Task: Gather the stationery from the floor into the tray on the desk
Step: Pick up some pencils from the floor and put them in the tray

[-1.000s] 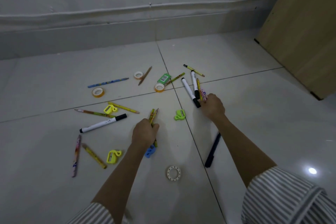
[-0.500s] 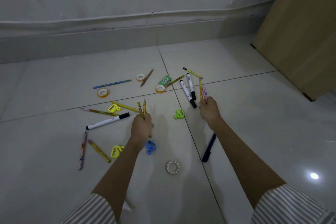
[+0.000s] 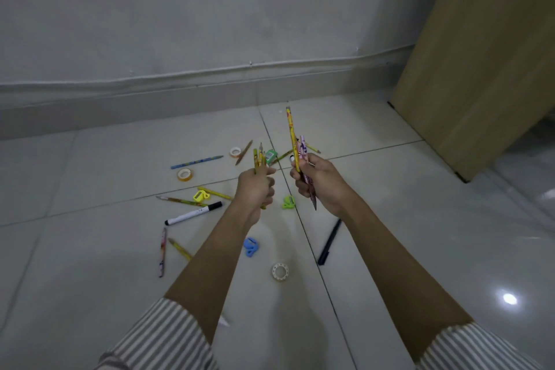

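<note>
Above the tiled floor (image 3: 420, 219), both hands are hovering close together, not touching. Left hand (image 3: 255, 186) is gripping a bunch of yellow pencils (image 3: 260, 159) in a fist, tips pointing up. Right hand (image 3: 319, 180) is holding a long yellow pencil (image 3: 290, 135) and a pink pencil (image 3: 304, 148), fingers curled round both, with the pink one's lower end sticking out below the hand.

Other stationery is lying scattered on the tiles:
- White marker (image 3: 192, 214), blue pencil (image 3: 196, 161), orange tape roll (image 3: 184, 174) and yellow sharpener (image 3: 200, 196) are lying left of the hands.
- Green sharpener (image 3: 289, 202) is lying between the wrists.
- Blue sharpener (image 3: 250, 246) and white tape roll (image 3: 280, 272) are lying between the forearms.
- Dark pen (image 3: 329, 242) is lying just beside the right forearm.
- Green eraser (image 3: 270, 155) is showing behind the bunch.

Wooden panel (image 3: 480, 69) is standing at far right.
</note>
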